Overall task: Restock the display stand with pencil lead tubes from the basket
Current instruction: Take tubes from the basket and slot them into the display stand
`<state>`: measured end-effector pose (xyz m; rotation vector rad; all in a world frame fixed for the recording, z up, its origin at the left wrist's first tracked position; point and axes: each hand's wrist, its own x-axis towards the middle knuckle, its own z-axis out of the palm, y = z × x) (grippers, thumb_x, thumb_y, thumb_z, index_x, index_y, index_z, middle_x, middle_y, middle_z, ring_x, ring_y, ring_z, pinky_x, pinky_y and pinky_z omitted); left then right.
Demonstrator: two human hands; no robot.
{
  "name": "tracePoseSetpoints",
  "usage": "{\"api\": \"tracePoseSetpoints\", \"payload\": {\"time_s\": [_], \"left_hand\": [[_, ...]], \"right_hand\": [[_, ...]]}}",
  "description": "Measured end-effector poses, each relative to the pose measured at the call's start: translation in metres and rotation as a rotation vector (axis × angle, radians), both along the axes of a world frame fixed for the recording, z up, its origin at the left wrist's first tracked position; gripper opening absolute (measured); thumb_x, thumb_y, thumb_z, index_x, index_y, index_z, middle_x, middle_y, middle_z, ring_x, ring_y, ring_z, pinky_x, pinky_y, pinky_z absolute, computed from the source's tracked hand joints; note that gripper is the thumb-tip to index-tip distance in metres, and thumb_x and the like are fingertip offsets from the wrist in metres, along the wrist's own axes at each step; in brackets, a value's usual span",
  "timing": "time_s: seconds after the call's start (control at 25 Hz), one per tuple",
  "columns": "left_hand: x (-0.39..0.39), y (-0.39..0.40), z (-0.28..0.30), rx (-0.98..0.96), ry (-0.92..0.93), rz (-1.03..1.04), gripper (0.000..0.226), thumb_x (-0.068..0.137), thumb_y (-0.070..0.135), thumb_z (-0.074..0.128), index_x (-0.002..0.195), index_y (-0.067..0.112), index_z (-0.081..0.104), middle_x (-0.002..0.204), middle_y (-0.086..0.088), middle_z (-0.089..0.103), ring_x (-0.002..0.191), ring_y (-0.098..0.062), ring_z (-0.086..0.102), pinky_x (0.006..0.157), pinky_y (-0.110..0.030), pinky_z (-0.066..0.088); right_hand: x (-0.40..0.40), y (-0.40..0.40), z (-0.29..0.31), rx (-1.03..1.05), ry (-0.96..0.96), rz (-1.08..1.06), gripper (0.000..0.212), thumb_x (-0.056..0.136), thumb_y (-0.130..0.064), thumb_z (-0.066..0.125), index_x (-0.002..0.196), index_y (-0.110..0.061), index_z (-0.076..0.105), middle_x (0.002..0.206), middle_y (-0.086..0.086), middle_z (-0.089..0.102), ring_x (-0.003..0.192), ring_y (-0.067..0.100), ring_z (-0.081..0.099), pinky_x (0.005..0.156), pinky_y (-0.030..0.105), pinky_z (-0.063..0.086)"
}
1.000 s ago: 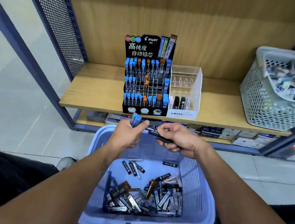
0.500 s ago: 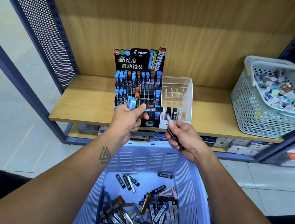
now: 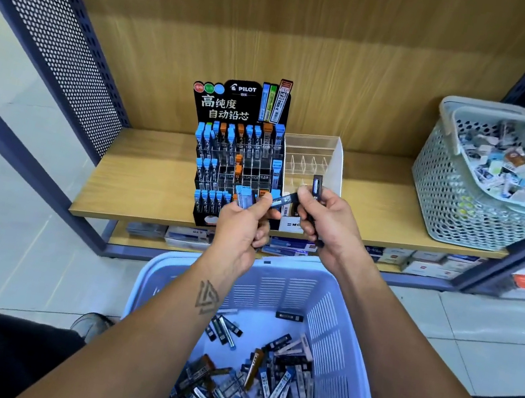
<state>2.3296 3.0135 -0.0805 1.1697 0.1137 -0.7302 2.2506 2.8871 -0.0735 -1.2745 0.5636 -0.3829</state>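
Observation:
A black Pilot display stand point(image 3: 236, 159) with rows of blue- and orange-capped lead tubes sits on the wooden shelf point(image 3: 139, 178). My left hand point(image 3: 242, 226) grips blue-capped lead tubes point(image 3: 243, 195) in front of the stand's lower rows. My right hand point(image 3: 326, 223) holds dark lead tubes, one upright point(image 3: 316, 187) and one point(image 3: 283, 200) pointing left toward my left thumb. Below my arms, the lilac basket point(image 3: 362, 319) holds a heap of loose lead tubes point(image 3: 250, 388).
A clear acrylic organiser point(image 3: 313, 158) stands right of the stand. A grey-green basket point(image 3: 456, 193) full of small packets sits at the shelf's right end. Boxes line the lower shelf point(image 3: 417, 263). Dark perforated metal panels frame the shelf unit.
Both hands rose from over the basket to the front of the display stand, still carrying their tubes. One tube in my right hand now stands upright.

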Motion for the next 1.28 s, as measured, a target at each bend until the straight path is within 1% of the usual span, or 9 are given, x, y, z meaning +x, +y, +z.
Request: {"api": "tracePoseSetpoints", "payload": {"time_s": [0.08, 0.24, 0.36, 0.44, 0.6, 0.68, 0.76, 1.0, 1.28], "left_hand": [[-0.004, -0.005, -0.001, -0.017, 0.002, 0.01, 0.029, 0.099, 0.013, 0.064, 0.114, 0.005, 0.041, 0.07, -0.011, 0.068, 0.035, -0.01, 0.031, 0.037, -0.019, 0.02], [-0.01, -0.013, 0.003, -0.057, -0.02, 0.033, 0.02, 0.101, 0.012, 0.061, 0.091, 0.007, 0.044, 0.073, -0.01, 0.069, 0.039, -0.011, 0.03, 0.043, -0.024, 0.017], [-0.012, -0.02, 0.005, -0.049, -0.034, 0.019, 0.017, 0.101, 0.015, 0.062, 0.092, 0.008, 0.049, 0.079, -0.012, 0.072, 0.039, -0.011, 0.031, 0.042, -0.025, 0.018], [-0.014, -0.025, 0.008, 0.041, -0.059, 0.02, 0.019, 0.101, 0.019, 0.062, 0.09, 0.01, 0.049, 0.08, -0.012, 0.074, 0.041, -0.014, 0.029, 0.044, -0.026, 0.018], [-0.009, -0.03, 0.014, 0.153, -0.176, 0.133, 0.021, 0.104, 0.019, 0.058, 0.084, 0.01, 0.058, 0.061, -0.004, 0.066, 0.042, -0.014, 0.028, 0.041, -0.02, 0.022], [-0.002, -0.03, 0.015, 0.124, -0.21, 0.158, 0.02, 0.103, 0.017, 0.058, 0.085, 0.008, 0.057, 0.058, -0.003, 0.062, 0.041, -0.013, 0.029, 0.04, -0.019, 0.023], [0.003, -0.03, 0.016, 0.096, -0.232, 0.144, 0.018, 0.103, 0.016, 0.058, 0.089, 0.005, 0.056, 0.057, -0.003, 0.06, 0.041, -0.014, 0.028, 0.04, -0.019, 0.022], [0.008, -0.023, 0.01, 0.104, -0.26, 0.116, 0.019, 0.104, 0.017, 0.056, 0.09, 0.005, 0.058, 0.056, -0.004, 0.057, 0.04, -0.013, 0.03, 0.038, -0.019, 0.022], [0.009, -0.02, 0.013, 0.109, -0.264, 0.095, 0.018, 0.104, 0.017, 0.056, 0.092, 0.003, 0.058, 0.056, -0.005, 0.055, 0.039, -0.014, 0.028, 0.038, -0.019, 0.02]], "right_hand": [[0.003, -0.005, 0.002, -0.098, 0.029, -0.032, 0.011, 0.095, -0.024, 0.07, 0.096, -0.014, 0.066, 0.061, 0.001, 0.05, 0.044, 0.011, 0.032, 0.039, 0.021, 0.023], [0.005, -0.014, 0.014, -0.169, 0.052, -0.062, 0.006, 0.094, -0.019, 0.069, 0.092, -0.014, 0.068, 0.062, 0.003, 0.05, 0.044, 0.01, 0.032, 0.039, 0.019, 0.026], [0.003, -0.018, 0.018, -0.227, 0.069, -0.106, 0.005, 0.094, -0.017, 0.069, 0.091, -0.013, 0.069, 0.064, 0.003, 0.051, 0.047, 0.008, 0.037, 0.043, 0.017, 0.031], [0.006, -0.026, 0.021, -0.327, 0.081, -0.146, 0.006, 0.094, -0.018, 0.07, 0.092, -0.012, 0.07, 0.064, 0.001, 0.054, 0.052, 0.008, 0.043, 0.051, 0.019, 0.037], [0.024, -0.053, 0.028, -0.899, 0.255, -0.231, 0.013, 0.097, -0.029, 0.064, 0.102, -0.019, 0.071, 0.078, -0.001, 0.065, 0.075, 0.019, 0.058, 0.068, 0.035, 0.048], [0.036, -0.061, 0.029, -1.157, 0.384, -0.21, 0.019, 0.1, -0.034, 0.059, 0.111, -0.024, 0.07, 0.089, -0.001, 0.069, 0.083, 0.024, 0.06, 0.068, 0.034, 0.043], [0.048, -0.067, 0.024, -1.271, 0.435, -0.173, 0.02, 0.101, -0.035, 0.055, 0.113, -0.026, 0.068, 0.095, 0.002, 0.071, 0.09, 0.029, 0.064, 0.068, 0.033, 0.039], [0.067, -0.066, 0.001, -1.313, 0.44, -0.113, 0.02, 0.101, -0.035, 0.056, 0.114, -0.028, 0.07, 0.099, 0.002, 0.072, 0.092, 0.028, 0.065, 0.067, 0.03, 0.034], [0.072, -0.063, -0.011, -1.365, 0.428, -0.062, 0.021, 0.102, -0.034, 0.057, 0.116, -0.031, 0.071, 0.103, 0.001, 0.074, 0.095, 0.028, 0.067, 0.066, 0.029, 0.039]]}}
